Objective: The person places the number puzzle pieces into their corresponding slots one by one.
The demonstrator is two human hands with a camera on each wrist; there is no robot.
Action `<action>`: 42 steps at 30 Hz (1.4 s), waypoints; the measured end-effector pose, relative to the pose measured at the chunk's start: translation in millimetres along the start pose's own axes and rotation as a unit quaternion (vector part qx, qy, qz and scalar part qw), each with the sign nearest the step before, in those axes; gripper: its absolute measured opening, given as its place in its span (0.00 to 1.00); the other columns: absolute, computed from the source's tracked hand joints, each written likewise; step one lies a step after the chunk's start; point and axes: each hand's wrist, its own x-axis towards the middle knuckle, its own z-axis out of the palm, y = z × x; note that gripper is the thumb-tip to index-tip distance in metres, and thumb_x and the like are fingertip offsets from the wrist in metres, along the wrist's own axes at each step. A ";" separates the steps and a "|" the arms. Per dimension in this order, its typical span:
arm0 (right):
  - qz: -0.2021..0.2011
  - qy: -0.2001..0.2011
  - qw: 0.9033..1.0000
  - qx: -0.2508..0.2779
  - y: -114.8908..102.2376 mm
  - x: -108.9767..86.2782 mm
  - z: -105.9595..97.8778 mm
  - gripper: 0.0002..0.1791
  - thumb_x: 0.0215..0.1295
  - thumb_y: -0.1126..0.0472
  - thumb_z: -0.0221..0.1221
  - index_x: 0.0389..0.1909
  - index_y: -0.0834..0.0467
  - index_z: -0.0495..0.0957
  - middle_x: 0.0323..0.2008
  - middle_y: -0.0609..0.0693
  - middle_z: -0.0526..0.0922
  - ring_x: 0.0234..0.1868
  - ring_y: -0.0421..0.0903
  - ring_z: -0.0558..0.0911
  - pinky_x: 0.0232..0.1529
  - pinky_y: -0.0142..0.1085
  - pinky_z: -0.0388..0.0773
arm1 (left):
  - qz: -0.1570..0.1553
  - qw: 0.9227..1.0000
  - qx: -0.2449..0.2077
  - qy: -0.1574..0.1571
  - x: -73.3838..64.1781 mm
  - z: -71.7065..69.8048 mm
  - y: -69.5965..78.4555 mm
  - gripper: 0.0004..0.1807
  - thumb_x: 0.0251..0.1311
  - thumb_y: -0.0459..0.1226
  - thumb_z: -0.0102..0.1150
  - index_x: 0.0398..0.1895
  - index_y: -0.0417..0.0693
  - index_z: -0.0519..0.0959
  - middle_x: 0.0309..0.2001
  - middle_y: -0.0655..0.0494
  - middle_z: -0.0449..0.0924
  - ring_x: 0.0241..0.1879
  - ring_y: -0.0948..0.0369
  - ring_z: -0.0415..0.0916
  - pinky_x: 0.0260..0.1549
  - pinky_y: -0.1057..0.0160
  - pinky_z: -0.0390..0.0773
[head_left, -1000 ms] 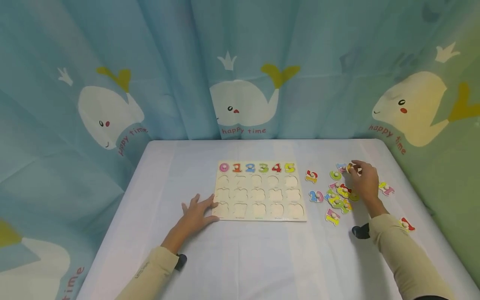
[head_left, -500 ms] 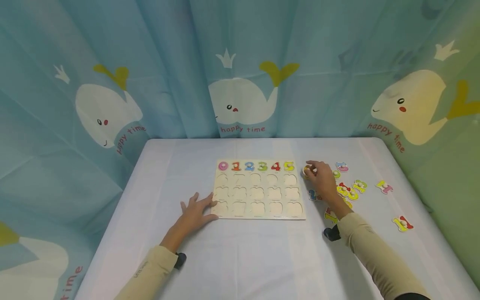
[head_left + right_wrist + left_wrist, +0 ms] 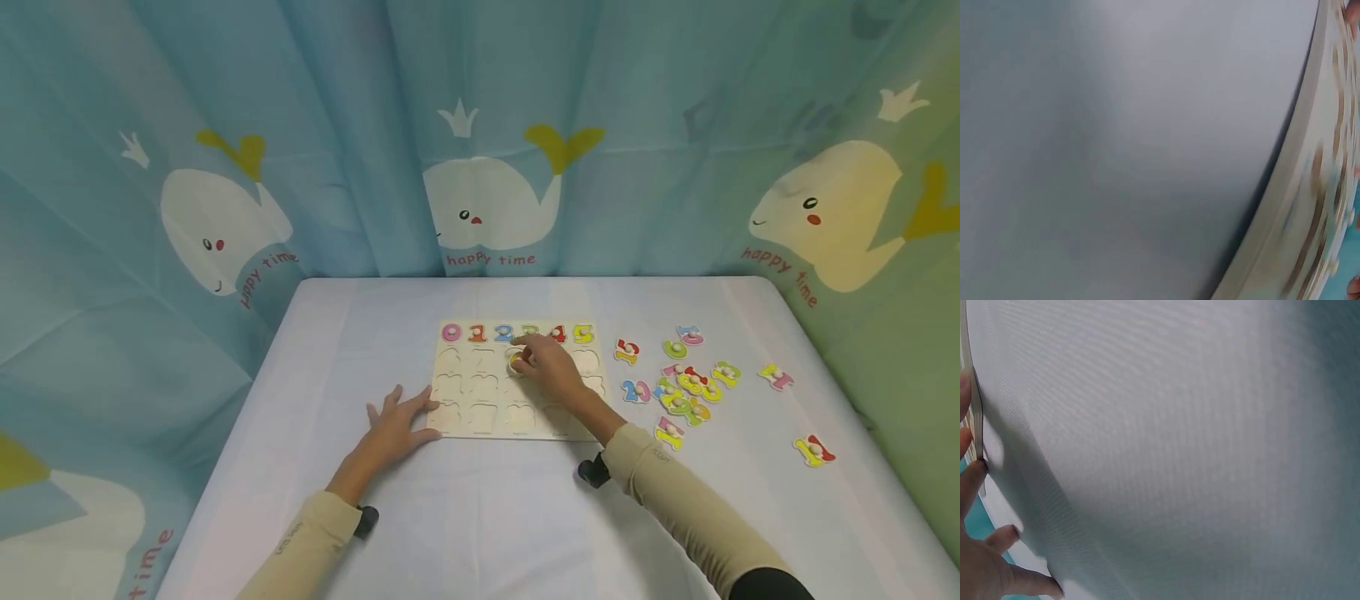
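Note:
A wooden number puzzle board point(image 3: 491, 434) lies mid-table, with coloured digits 0 to 5 in its back row and hollow slots in the rows below. Over the second row, my right hand point(image 3: 553, 367) pinches a small yellowish puzzle piece point(image 3: 515, 362) between thumb and fingers; its number is hidden. That hand and forearm cover part of the board's right side. With fingers spread, my left hand point(image 3: 397, 425) rests at the board's left edge, fingertips on the rim. The left wrist view shows the left hand's fingers beside the board's edge point(image 3: 977, 425); the right wrist view is blurred.
Right of the board lie several loose number pieces, some overlapping in a pile point(image 3: 686, 396). A red and yellow piece point(image 3: 813, 451) lies apart near the table's right side. A blue whale-print curtain point(image 3: 360, 167) hangs behind the white-covered table point(image 3: 480, 525).
My right hand has carried the yellowish piece leftward from the back of the loose pieces to above the board's second row. My left hand has stayed at the board's left edge.

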 end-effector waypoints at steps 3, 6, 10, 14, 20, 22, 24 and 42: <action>0.002 -0.007 1.000 0.012 -13.7 6.5 14.3 0.19 0.58 0.61 0.65 0.51 0.59 0.77 0.30 0.47 0.80 0.35 0.44 0.75 0.36 0.38 0.74 | 0.000 1.000 0.001 0.001 0.9 0.6 -0.7 0.28 0.50 0.48 0.68 0.55 0.52 0.75 0.65 0.49 0.66 0.68 0.36 0.45 0.52 0.23 0.34; 0.007 -0.013 0.999 0.028 -24.8 11.4 28.4 0.19 0.58 0.62 0.64 0.51 0.58 0.78 0.30 0.47 0.79 0.37 0.44 0.75 0.38 0.38 0.74 | 0.000 1.000 0.003 0.001 1.9 0.5 -0.8 0.25 0.49 0.48 0.69 0.50 0.54 0.73 0.65 0.50 0.66 0.67 0.36 0.46 0.51 0.22 0.35; 0.013 -0.022 0.999 0.045 -37.6 18.9 44.2 0.17 0.59 0.63 0.63 0.50 0.57 0.77 0.29 0.46 0.78 0.37 0.43 0.73 0.39 0.37 0.73 | -0.005 1.000 0.002 -0.005 3.2 0.0 -1.3 0.26 0.49 0.49 0.68 0.51 0.55 0.72 0.66 0.50 0.65 0.68 0.36 0.45 0.52 0.23 0.34; 0.017 -0.020 0.998 0.057 -48.7 28.6 55.9 0.16 0.60 0.62 0.63 0.50 0.57 0.77 0.29 0.46 0.79 0.36 0.44 0.75 0.39 0.37 0.73 | -0.001 1.000 0.002 -0.002 3.4 -1.0 -0.5 0.26 0.49 0.48 0.68 0.51 0.54 0.72 0.65 0.49 0.66 0.67 0.36 0.46 0.51 0.22 0.35; 0.024 -0.005 0.997 0.067 -57.7 40.2 70.6 0.21 0.60 0.61 0.64 0.54 0.60 0.75 0.30 0.48 0.80 0.34 0.44 0.76 0.39 0.37 0.74 | 0.013 1.000 -0.003 -0.006 3.2 0.8 2.7 0.26 0.49 0.48 0.68 0.51 0.54 0.72 0.65 0.50 0.66 0.67 0.35 0.46 0.50 0.21 0.35; 0.030 0.002 0.997 0.072 -59.5 42.9 74.0 0.23 0.59 0.60 0.64 0.56 0.60 0.74 0.29 0.48 0.80 0.33 0.43 0.76 0.38 0.37 0.74 | 0.017 1.000 -0.002 -0.005 3.5 2.1 3.2 0.26 0.49 0.48 0.68 0.51 0.54 0.72 0.65 0.50 0.66 0.67 0.35 0.47 0.50 0.21 0.36; 0.034 0.011 0.996 0.080 -61.5 44.9 76.2 0.25 0.58 0.61 0.65 0.56 0.61 0.73 0.27 0.48 0.80 0.31 0.43 0.77 0.38 0.37 0.75 | 0.020 1.000 -0.006 -0.003 3.3 2.6 3.9 0.26 0.49 0.48 0.68 0.51 0.54 0.72 0.65 0.50 0.66 0.67 0.35 0.47 0.50 0.21 0.36; -0.007 0.032 0.999 0.021 -74.5 48.0 90.9 0.17 0.61 0.62 0.62 0.50 0.61 0.76 0.33 0.51 0.77 0.35 0.45 0.75 0.36 0.37 0.74 | 0.022 1.000 -0.008 0.015 -2.0 -1.4 -1.4 0.25 0.49 0.47 0.68 0.50 0.52 0.73 0.64 0.50 0.68 0.66 0.34 0.49 0.49 0.20 0.36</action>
